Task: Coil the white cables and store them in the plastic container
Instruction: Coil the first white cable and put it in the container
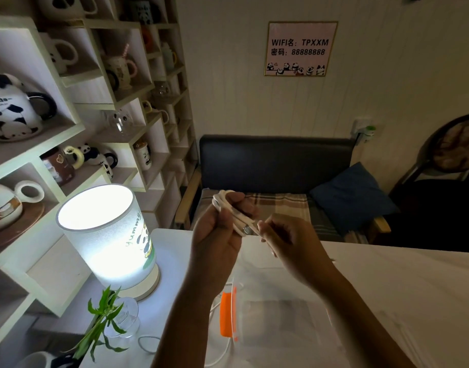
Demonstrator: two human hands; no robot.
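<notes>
- We see the left hand gripping a coiled white cable above the white table.
- The right hand pinches the cable's plug end.
- The clear plastic container with an orange latch sits below on the table.

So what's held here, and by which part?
A coiled white cable: left hand grips the loops, right hand pinches the plug end.

Your two hands, left hand and right hand, hold a coiled cable between them above the table. Below them sits the plastic container. A lamp stands at the table's left edge, a sofa beyond its far edge.
</notes>
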